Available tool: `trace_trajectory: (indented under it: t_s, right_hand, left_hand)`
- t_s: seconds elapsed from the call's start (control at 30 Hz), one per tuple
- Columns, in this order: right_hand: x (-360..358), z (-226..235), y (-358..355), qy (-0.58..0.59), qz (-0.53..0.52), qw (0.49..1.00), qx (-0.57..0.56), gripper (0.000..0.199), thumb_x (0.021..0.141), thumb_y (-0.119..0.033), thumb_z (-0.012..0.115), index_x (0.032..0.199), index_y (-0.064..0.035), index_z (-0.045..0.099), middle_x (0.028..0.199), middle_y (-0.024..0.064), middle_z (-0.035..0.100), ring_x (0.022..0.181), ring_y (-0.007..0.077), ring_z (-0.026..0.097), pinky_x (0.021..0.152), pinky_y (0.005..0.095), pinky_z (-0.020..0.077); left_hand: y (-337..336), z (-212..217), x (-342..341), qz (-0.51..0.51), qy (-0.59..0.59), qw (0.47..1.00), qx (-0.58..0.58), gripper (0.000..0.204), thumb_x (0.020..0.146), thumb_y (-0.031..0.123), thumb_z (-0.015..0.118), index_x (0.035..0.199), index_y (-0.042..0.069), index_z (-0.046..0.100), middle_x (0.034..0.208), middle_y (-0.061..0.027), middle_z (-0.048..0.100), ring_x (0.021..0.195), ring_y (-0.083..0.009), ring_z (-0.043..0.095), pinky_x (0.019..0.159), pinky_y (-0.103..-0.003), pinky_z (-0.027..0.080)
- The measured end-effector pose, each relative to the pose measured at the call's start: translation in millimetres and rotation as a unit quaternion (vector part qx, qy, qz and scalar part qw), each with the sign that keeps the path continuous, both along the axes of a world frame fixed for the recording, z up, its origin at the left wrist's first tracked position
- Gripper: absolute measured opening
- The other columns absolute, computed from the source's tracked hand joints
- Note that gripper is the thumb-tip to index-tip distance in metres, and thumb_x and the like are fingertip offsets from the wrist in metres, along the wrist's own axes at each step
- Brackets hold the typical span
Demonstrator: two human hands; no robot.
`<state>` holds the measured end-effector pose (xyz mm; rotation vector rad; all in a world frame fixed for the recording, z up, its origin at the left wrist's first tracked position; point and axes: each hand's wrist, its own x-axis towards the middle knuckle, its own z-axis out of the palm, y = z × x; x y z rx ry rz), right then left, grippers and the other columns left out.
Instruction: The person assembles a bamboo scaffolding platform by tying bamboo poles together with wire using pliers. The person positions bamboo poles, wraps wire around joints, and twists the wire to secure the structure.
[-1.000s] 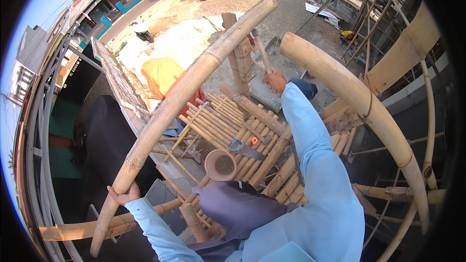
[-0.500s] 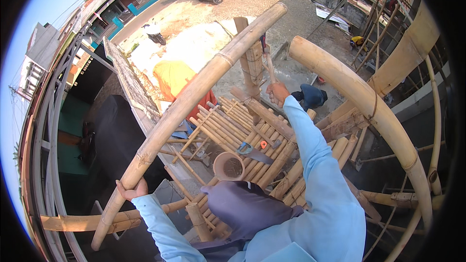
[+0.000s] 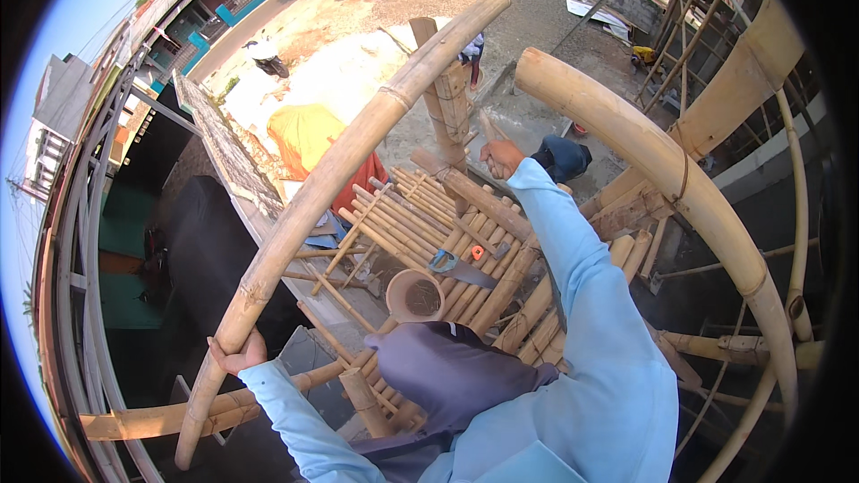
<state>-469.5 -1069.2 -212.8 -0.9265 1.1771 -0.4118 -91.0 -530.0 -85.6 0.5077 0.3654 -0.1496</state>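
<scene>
My left hand (image 3: 240, 353) is closed around the lower part of a long, thick bamboo pole (image 3: 322, 200), which slants up and away to the right. The pole's far end passes against the top of an upright bamboo post (image 3: 450, 116). To the right of that post, my right hand (image 3: 503, 159) is closed on the pale handle of a wooden-handled tool (image 3: 488, 128); its head is too blurred to make out. Below lies a deck of bamboo poles (image 3: 403, 224). On it rest a handsaw (image 3: 463, 271) with a blue grip, an orange tape measure (image 3: 478, 252) and a beige bucket (image 3: 414, 295).
Another thick bamboo pole (image 3: 626, 139) curves down the right side. Bamboo scaffolding (image 3: 693, 36) stands beyond it. A person in dark clothing (image 3: 564, 159) is below my right hand, and another person (image 3: 472, 52) is partly behind the post. A rough wall (image 3: 224, 148) runs along the left.
The view has shifted slightly. The tool's handle in my right hand has changed its tilt. A person shows more beside the post. My left hand keeps its hold on the bamboo pole.
</scene>
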Motion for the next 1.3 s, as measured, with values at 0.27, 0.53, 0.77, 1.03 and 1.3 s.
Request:
trace_trajectory:
  t_s: [0.27,0.53,0.77,1.03,1.3]
  right_hand:
    - [3.4,52.3,-0.4,-0.069,0.027,0.987,-0.140,0.003,0.078,-0.005,0.063,0.079,-0.0030,0.061,0.057,0.0045,0.049,0.043,0.0153,0.043,0.039,0.0334,0.0305]
    - [16.8,57.5,-14.0,-0.098,0.004,0.994,-0.057,0.010,0.080,-0.008,0.064,0.072,-0.0037,0.060,0.055,0.0029,0.047,0.040,0.0140,0.038,0.039,0.0329,0.0258]
    - [11.5,39.4,12.0,-0.121,-0.017,0.992,-0.023,0.007,0.081,-0.003,0.063,0.087,-0.0022,0.059,0.057,0.0011,0.045,0.042,0.0137,0.041,0.037,0.0294,0.0321]
    - [10.8,68.8,12.2,-0.091,0.025,0.986,-0.140,0.006,0.082,-0.004,0.062,0.086,-0.0029,0.059,0.060,0.0026,0.048,0.043,0.0126,0.042,0.037,0.0305,0.0288]
    - [10.2,51.8,-7.0,-0.078,0.025,0.996,-0.021,0.005,0.079,-0.004,0.063,0.080,-0.0031,0.059,0.056,0.0029,0.044,0.042,0.0135,0.042,0.038,0.0304,0.0300]
  left_hand:
    - [3.9,15.2,-9.4,0.006,-0.015,1.000,0.025,0.055,0.078,0.026,0.081,0.125,0.006,0.061,0.127,-0.0171,0.065,0.123,-0.0375,0.060,0.110,-0.057,0.043]
    - [6.1,8.8,3.2,-0.010,0.003,1.000,0.017,0.056,0.078,0.027,0.081,0.125,0.005,0.061,0.128,-0.0171,0.065,0.122,-0.0376,0.060,0.109,-0.057,0.044]
    - [-8.5,20.1,-7.6,0.041,0.010,0.998,0.042,0.056,0.080,0.028,0.080,0.126,0.002,0.060,0.127,-0.0178,0.065,0.122,-0.0381,0.060,0.109,-0.057,0.044]
    - [3.0,4.6,2.2,0.008,-0.031,0.999,0.006,0.057,0.074,0.024,0.085,0.122,0.004,0.063,0.127,-0.0165,0.065,0.121,-0.0373,0.061,0.109,-0.057,0.043]
    - [6.0,7.3,2.6,-0.023,0.020,1.000,-0.006,0.055,0.076,0.025,0.083,0.123,0.004,0.063,0.125,-0.0168,0.066,0.120,-0.0365,0.062,0.109,-0.057,0.044]
